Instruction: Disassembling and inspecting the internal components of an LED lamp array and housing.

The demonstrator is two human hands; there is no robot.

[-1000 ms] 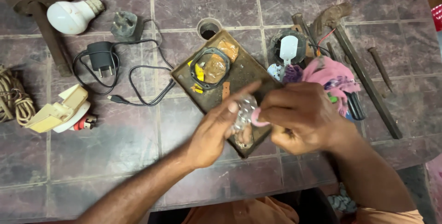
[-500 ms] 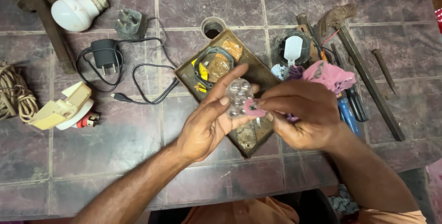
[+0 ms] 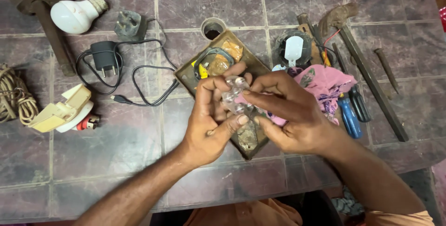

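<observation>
Over the brown tray (image 3: 186,75), both hands pinch a clear bumpy piece (image 3: 234,96): left hand (image 3: 209,123) steadies it, right hand (image 3: 297,114) wipes with pink cloth (image 3: 325,84) from three o'clock.

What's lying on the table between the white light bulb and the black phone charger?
In the head view, a grey three-pin plug lies between the white light bulb and the black charger, slightly to the right.

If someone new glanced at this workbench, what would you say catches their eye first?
Both hands, left hand and right hand, meet at centre, gripping a small clear plastic piece with a pink cloth over a brown metal tray. At upper left lies a white light bulb, with a black charger below it.
</observation>
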